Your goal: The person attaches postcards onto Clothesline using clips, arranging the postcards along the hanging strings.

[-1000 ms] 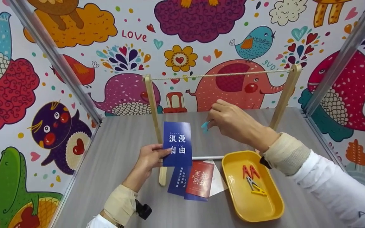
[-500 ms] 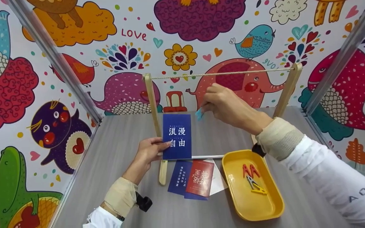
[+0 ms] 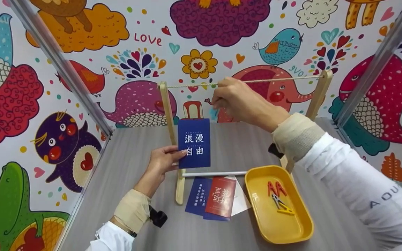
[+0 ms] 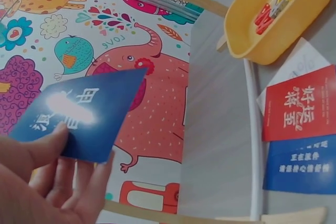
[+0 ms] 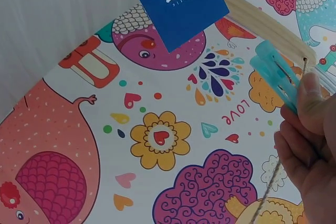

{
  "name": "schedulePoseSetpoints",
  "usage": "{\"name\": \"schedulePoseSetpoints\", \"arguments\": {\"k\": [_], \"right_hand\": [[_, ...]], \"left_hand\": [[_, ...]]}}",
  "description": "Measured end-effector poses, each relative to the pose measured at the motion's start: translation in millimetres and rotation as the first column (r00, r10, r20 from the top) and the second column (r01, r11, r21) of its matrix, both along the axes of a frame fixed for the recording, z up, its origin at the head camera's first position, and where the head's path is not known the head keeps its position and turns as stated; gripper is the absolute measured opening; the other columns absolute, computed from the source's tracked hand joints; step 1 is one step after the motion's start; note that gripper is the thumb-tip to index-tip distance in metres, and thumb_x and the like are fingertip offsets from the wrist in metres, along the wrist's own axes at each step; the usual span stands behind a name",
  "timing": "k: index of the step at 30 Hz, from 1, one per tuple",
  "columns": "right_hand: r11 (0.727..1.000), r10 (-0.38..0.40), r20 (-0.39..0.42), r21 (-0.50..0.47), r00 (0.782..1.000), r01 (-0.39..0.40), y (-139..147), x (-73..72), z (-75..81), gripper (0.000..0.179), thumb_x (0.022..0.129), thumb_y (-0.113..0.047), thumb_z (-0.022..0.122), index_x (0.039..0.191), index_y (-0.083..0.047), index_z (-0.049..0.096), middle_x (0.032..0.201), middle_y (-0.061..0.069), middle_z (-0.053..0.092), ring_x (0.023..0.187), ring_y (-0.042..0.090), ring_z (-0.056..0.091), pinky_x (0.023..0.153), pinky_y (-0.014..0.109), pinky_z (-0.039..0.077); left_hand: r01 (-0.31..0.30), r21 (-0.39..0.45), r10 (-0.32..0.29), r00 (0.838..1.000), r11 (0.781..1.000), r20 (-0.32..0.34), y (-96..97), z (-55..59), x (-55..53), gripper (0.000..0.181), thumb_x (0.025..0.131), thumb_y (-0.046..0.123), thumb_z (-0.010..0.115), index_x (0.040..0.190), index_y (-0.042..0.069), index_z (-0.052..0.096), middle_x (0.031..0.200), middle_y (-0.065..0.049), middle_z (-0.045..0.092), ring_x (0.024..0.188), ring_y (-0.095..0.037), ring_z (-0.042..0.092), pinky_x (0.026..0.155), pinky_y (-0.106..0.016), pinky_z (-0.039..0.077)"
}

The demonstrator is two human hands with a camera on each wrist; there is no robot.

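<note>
My left hand (image 3: 163, 159) pinches a blue card (image 3: 194, 143) with white characters by its left edge, thumb on the front. The card is held upright below the left part of the rope (image 3: 267, 81). My right hand (image 3: 234, 101) is higher up, overlapping the rope in the head view. Between its thumb and fingers is a light blue clothespin (image 5: 275, 74), its free end pointing away from the palm. In the right wrist view, card and clothespin are apart. The rope is strung between two wooden posts, the left post (image 3: 168, 111) standing just behind the card.
A yellow tray (image 3: 274, 230) on the table holds red, yellow and grey clothespins (image 3: 276, 190). Beside it lie a red card (image 3: 221, 197), blue cards (image 3: 197, 195) and a white card (image 3: 239, 202). A white rod (image 3: 218, 173) joins the stand's feet.
My right hand has risen toward the rope and shifted left, carrying the clothespin. My left hand has lifted the blue card higher.
</note>
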State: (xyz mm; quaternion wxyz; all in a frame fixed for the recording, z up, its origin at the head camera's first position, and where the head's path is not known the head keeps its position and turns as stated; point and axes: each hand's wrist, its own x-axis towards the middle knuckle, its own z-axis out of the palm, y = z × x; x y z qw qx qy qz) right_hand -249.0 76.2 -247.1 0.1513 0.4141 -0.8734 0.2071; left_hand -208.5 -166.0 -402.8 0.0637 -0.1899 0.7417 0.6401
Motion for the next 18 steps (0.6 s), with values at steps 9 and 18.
{"name": "schedulePoseSetpoints", "arguments": {"k": [9, 18], "right_hand": [[1.000, -0.002, 0.022, 0.006, 1.000, 0.001, -11, -3.8, 18.8, 0.010, 0.095, -0.005, 0.066, 0.097, -0.003, 0.076, 0.096, 0.011, 0.069, 0.096, 0.024, 0.060, 0.085, 0.033, 0.058], [0.999, -0.008, 0.040, 0.034, 0.999, 0.006, -27, -8.1, 37.7, 0.012, 0.096, -0.007, 0.065, 0.097, -0.003, 0.076, 0.099, 0.011, 0.071, 0.096, 0.023, 0.059, 0.083, 0.031, 0.058]], "left_hand": [[-0.037, 0.007, 0.038, 0.999, 0.999, -0.024, -0.6, 11.1, -1.9, 0.032, 0.088, 0.012, 0.077, 0.117, 0.000, 0.071, 0.105, -0.014, 0.074, 0.083, -0.017, 0.073, 0.087, -0.039, 0.061], [-0.075, -0.006, 0.075, 0.996, 0.997, -0.051, -3.9, 23.5, -4.6, 0.034, 0.087, 0.014, 0.078, 0.118, 0.002, 0.072, 0.113, -0.016, 0.074, 0.086, -0.015, 0.072, 0.099, -0.041, 0.057]]}}
